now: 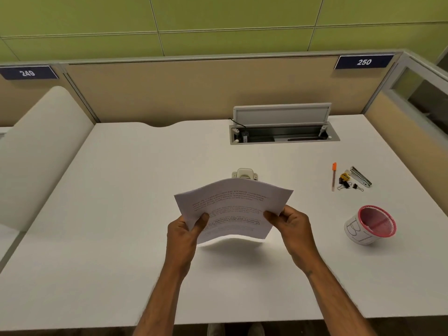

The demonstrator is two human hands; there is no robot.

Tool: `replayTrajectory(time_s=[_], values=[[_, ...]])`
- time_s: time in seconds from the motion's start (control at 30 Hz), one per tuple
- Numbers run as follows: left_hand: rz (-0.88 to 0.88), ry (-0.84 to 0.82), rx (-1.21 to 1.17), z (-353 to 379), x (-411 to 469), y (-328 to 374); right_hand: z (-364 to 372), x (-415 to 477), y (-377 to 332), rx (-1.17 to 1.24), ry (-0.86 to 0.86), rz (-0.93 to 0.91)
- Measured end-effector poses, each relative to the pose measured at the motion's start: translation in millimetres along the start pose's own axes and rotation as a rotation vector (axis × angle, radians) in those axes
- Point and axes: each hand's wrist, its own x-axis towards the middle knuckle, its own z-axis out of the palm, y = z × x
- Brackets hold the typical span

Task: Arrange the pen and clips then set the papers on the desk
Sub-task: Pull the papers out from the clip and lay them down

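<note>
Printed white papers [232, 204] hang bowed above the middle of the white desk [121, 214]. My left hand [186, 234] pinches their lower left edge and my right hand [291, 226] pinches the lower right edge. Far to the right lies an orange-capped pen [333, 177], pointing away from me. Beside it sit several black and yellow binder clips [348, 182] in a loose cluster. Neither hand is near the pen or clips.
A pink mesh cup [371, 224] with a white label stands at the right. A metal stapler-like tool [361, 176] lies by the clips. A small beige device [244, 173] sits behind the papers. An open cable tray [283, 134] is at the back, below the partition.
</note>
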Motion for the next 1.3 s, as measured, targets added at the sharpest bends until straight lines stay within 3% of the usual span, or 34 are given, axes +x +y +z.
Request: replayTrajectory(time_s=[0.13, 0.33, 0.6, 0.8, 1.03, 1.3], values=[[-0.014, -0.047, -0.033, 0.9, -5.4, -4.9, 0.8, -3.5, 5.2, 0.0, -0.017, 0.031], [-0.046, 0.008, -0.04, 2.5, -1.7, -3.9, 3.5, -3.6, 4.8, 0.026, -0.026, 0.025], [0.051, -0.019, -0.047, -3.0, -2.5, 4.7, 6.3, -8.0, 4.3, 0.033, -0.039, 0.003], [-0.053, -0.004, -0.055, 2.8, -0.4, -10.4, 22.1, -5.3, 20.6, -0.047, -0.054, 0.12], [0.001, 0.003, -0.015, -6.3, 3.5, -7.3, 19.7, -0.8, 12.8, -0.083, -0.062, 0.057], [-0.085, -0.012, 0.008, 0.3, 3.1, -21.9, 26.7, -2.7, 32.2, -0.108, -0.045, 0.154]])
